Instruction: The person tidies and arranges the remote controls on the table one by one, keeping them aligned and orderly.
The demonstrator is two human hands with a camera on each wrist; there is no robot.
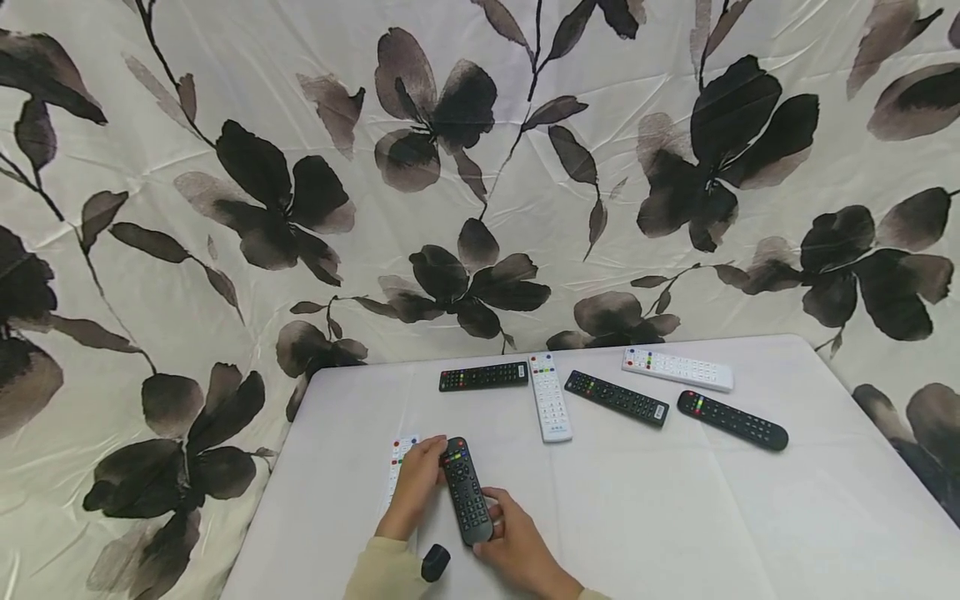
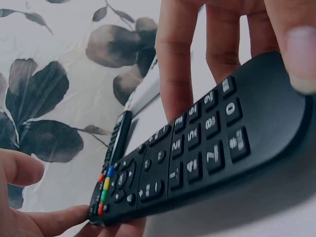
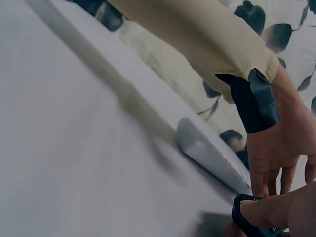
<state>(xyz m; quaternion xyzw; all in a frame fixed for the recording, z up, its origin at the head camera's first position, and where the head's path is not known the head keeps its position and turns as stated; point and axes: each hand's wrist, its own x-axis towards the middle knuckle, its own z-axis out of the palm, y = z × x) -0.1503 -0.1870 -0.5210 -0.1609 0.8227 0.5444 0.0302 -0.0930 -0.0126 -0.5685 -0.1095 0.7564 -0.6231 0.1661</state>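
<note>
Both hands are at one black remote control (image 1: pixel 467 492), its keypad facing up and its coloured buttons at the far end. My left hand (image 1: pixel 422 475) holds that far end by its left edge; in the left wrist view, fingers (image 2: pixel 74 219) touch the end and others pass beneath it. Around the near end, my right hand (image 1: pixel 521 542) grips with its thumb on one side and fingers on the other. The right wrist view shows the right thumb (image 3: pixel 274 210) over the remote's end. A white remote control (image 1: pixel 397 467) lies partly hidden behind the left hand.
Along the back of the white table (image 1: pixel 637 517) lie a black remote (image 1: pixel 483 377), a white remote (image 1: pixel 551 400) and another black one (image 1: pixel 617 398). Farther right are a second white remote (image 1: pixel 677 369) and a rounded black remote (image 1: pixel 733 420). Floral cloth (image 1: pixel 450 208) hangs behind.
</note>
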